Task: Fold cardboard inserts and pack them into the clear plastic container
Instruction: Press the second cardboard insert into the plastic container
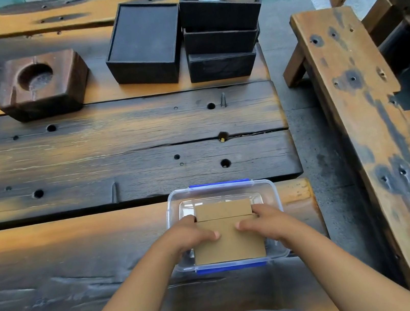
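In the head view, the left hand [194, 233] and right hand [261, 223] each gripped a side of the cardboard insert [227, 237], held over the clear plastic container [271, 190] on the worktop [104, 241]. Uneven pressing could probably wedge it against the walls. The insert looked plain brown, creased across, its far flap raised.

Both hands, left [194, 233] and right [264, 222], seemingly gripping, thumbs inward.
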The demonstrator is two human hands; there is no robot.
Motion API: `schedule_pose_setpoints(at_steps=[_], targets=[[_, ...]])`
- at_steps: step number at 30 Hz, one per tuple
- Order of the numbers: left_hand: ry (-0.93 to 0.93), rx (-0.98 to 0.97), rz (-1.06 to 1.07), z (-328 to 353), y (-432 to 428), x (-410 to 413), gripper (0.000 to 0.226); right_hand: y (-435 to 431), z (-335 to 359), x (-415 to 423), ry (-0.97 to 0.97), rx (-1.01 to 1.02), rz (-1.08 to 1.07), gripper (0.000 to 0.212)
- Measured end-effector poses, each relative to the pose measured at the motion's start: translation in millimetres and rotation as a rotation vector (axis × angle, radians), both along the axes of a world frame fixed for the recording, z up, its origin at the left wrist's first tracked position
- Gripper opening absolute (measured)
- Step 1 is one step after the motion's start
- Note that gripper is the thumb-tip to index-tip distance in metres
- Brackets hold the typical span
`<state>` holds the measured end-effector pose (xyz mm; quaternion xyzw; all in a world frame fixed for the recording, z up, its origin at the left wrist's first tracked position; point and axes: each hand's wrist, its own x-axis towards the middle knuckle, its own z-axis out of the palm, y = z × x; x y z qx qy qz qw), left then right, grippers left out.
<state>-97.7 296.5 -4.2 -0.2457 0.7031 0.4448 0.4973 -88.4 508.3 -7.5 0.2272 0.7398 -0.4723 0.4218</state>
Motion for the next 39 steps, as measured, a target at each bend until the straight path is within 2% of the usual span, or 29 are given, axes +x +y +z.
schedule_pose_setpoints(at_steps=[4, 7, 10, 17, 18, 22, 24, 32, 39], targets=[[-0.022, -0.091, -0.159, 2, 0, -13, 0.041, -2, -2, -6, -0.013, 0.101, 0.154, 0.052], [-0.048, -0.122, -0.261, 3, 1, -19, 0.055, -2, -4, -7, 0.013, 0.185, 0.256, 0.061], [-0.058, -0.125, -0.314, 1, 1, -22, 0.060, 1, -3, -8, 0.016, 0.179, 0.303, 0.061], [-0.057, -0.079, -0.317, -6, -4, -19, 0.054, 6, -1, -13, -0.043, 0.068, 0.265, 0.033], [-0.065, -0.072, -0.310, -7, -5, -18, 0.053, 6, -2, -12, -0.038, 0.073, 0.277, 0.035], [-0.080, -0.048, -0.291, -11, -6, -16, 0.048, 4, -4, -12, -0.004, 0.119, 0.353, 0.067], [-0.091, -0.038, -0.280, -11, -7, -15, 0.044, 3, -5, -11, 0.004, 0.097, 0.350, 0.073], [-0.110, -0.033, -0.278, -11, -7, -20, 0.037, 8, -1, -21, -0.093, 0.054, 0.392, 0.075], [-0.112, -0.033, -0.251, -14, -6, -21, 0.030, 7, -3, -24, -0.071, 0.067, 0.405, 0.075]])
